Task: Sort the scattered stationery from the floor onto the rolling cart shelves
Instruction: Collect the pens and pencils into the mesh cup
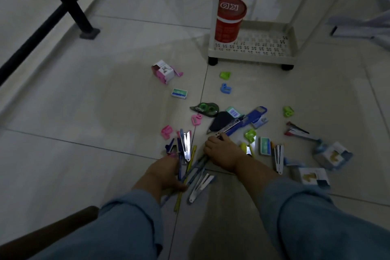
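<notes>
Cart (pixel 253 57) is top right on 2 black wheels, lowest shelf rim facing the pile (pixel 232 116). The tub (pixel 230 21) sits in that shelf's left corner. Upper shelves are cut off by the frame top.

A strip of floor (pixel 105 101) w/ only a few small clips lies btwn pile and cart rim. Plain tile runs left from the pile to the black leg (pixel 84 21).

L hand (pixel 164 173) grips a bundle (pixel 186 148) of pens, pencils & snips, tips fanned upward, just left of R hand (pixel 221 151). R hand is knuckles-up on the floor, fingertips at the near end of the blue stapler (pixel 256 117). Can't tell if it's holding anything, since the fingers hide the contact.

Loose snips (pixel 200 186) lie btwn the wrists. Boxes (pixel 333 155) sit at the pile's right edge.

Light is v. dim, so small bits under R hand and labels are unreadable. Sleeves (pixel 130 228) block the bottom.
</notes>
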`<act>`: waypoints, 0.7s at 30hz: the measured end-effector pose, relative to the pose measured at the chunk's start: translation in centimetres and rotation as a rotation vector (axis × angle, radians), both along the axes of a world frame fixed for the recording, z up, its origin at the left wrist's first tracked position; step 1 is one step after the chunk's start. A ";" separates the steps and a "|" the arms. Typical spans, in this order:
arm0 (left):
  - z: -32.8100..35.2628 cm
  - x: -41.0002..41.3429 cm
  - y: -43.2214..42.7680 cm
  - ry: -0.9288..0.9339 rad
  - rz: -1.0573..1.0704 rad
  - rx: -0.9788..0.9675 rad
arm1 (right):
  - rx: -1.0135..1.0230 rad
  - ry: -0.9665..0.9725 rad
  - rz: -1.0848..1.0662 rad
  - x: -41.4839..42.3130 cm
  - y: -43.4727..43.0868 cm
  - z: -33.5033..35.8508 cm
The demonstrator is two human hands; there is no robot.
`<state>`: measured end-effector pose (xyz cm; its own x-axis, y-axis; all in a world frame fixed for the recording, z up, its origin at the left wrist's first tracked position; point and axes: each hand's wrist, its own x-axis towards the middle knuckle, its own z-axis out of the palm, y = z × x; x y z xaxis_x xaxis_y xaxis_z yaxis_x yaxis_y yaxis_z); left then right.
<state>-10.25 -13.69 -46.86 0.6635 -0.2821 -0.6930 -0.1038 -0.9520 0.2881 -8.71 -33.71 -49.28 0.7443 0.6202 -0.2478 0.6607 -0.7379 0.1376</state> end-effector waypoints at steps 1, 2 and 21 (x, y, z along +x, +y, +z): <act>-0.1 0.1 -0.1 -0.010 0.017 -0.025 | 0.023 -0.028 -0.015 0.1 -0.1 0.1; -0.2 0.2 -0.3 -0.035 0.028 -0.055 | 0.041 -0.047 -0.030 0.1 -0.3 0.1; -0.2 2.5 -5.9 -0.142 0.235 -0.033 | 0.002 -0.110 -0.019 1.1 -0.8 0.3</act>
<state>-7.79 -19.63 -47.01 0.8031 -0.1296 -0.5815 0.0775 -0.9450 0.3177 -7.57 -34.56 -48.94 0.7788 0.6058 -0.1630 0.6273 -0.7508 0.2067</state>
